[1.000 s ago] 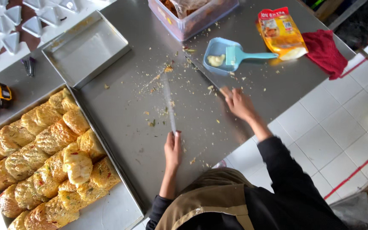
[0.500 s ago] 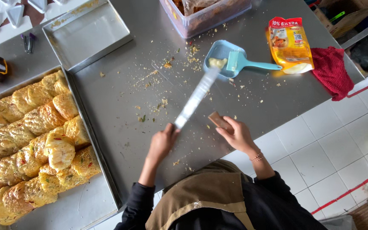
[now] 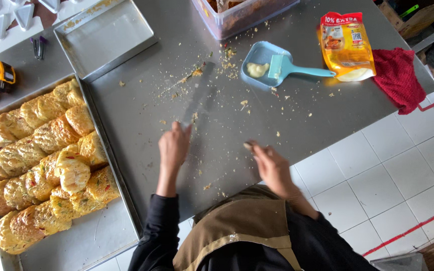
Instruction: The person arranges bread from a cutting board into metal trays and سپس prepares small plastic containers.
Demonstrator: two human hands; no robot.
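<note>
Fingers of the left hand (image 3: 173,145) clamp a long flat scraper (image 3: 198,95) lying blurred mid-frame on the steel table (image 3: 327,115); right hand (image 3: 269,163) pinches a small piece; blade best kept flat against crumbs (image 3: 187,79).

This is a food-preparation kitchen working in batches, more a small bakery or catering room than a home. A long stainless-steel worktable (image 3: 327,100) is strewn with crumbs. On it lies a large metal tray (image 3: 96,241) packed with rows of golden, egg-coated rolls (image 3: 36,165), beside an empty baking tin (image 3: 104,37). A clear tub of filling (image 3: 242,15), a blue scoop (image 3: 272,70) with a pale paste and a yellow sauce pouch (image 3: 346,45) stand nearby, over a white tiled floor (image 3: 403,170).
</note>
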